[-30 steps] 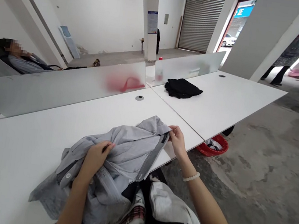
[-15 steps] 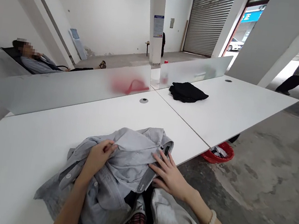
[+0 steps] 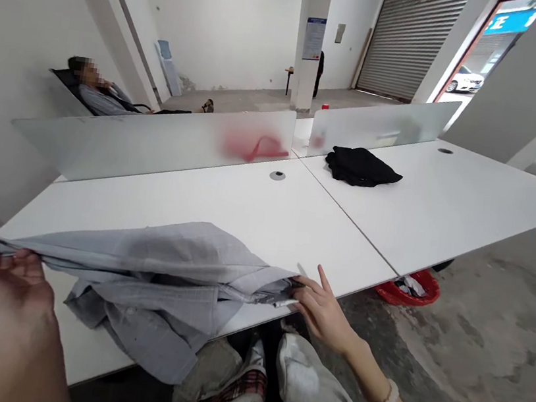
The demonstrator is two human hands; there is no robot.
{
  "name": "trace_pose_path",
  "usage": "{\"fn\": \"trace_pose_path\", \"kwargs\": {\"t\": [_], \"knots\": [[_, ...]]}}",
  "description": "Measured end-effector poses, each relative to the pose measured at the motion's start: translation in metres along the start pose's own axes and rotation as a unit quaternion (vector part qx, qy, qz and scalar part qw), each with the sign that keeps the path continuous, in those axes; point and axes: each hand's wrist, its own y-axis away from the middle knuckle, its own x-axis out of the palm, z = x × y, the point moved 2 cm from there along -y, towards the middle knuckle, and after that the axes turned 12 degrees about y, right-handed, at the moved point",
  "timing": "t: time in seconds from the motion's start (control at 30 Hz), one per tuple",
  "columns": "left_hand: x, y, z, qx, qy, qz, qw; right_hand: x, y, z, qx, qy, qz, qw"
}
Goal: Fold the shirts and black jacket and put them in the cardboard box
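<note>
A plain room with white walls (image 3: 222, 28) and a bare grey floor (image 3: 497, 306), with a metal roller shutter (image 3: 414, 42) at the back. A long white worktop (image 3: 242, 204) crosses the foreground, a seam splitting it into left and right panels. Frosted dividers (image 3: 166, 147) stand upright along its far side, with blurred red shapes showing through. Beyond them, on the left, a person (image 3: 105, 100) leans back in a black chair.

A grey shirt (image 3: 161, 252) lies stretched sideways over the near part of the left panel, rumpled into long folds, one portion hanging over the front edge. Below the worktop, near the seam, sits a red bin (image 3: 397, 297) with crumpled pale material inside. A black folded cloth (image 3: 363, 168) rests on the right panel, close to the divider and well apart from the shirt.

The left hand (image 3: 10, 294) is palm up, fingers curled closed around the shirt's far left end. The right hand (image 3: 325, 312) pinches the opposite end with bent fingers, one finger sticking up; the thumb's exact place is unclear. A pale beaded bracelet (image 3: 387, 399) circles the right wrist. A small round cable hole (image 3: 277, 176) sits near the left divider.
</note>
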Motion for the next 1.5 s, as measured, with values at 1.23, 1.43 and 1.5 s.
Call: {"fn": "trace_pose_path", "kwargs": {"t": [1.23,1.43,1.5], "knots": [[0.157,0.027,-0.142,0.257,-0.476,0.291,0.789,-0.207,-0.294,-0.041,0.165,0.280,-0.359,0.875],[0.148,0.002,-0.036,0.224,-0.657,0.396,0.601,-0.079,-0.330,-0.041,0.038,0.296,-0.020,0.954],[0.127,0.022,0.001,0.182,-0.648,0.485,0.558,-0.037,-0.304,-0.030,0.057,0.243,0.055,0.967]]}}
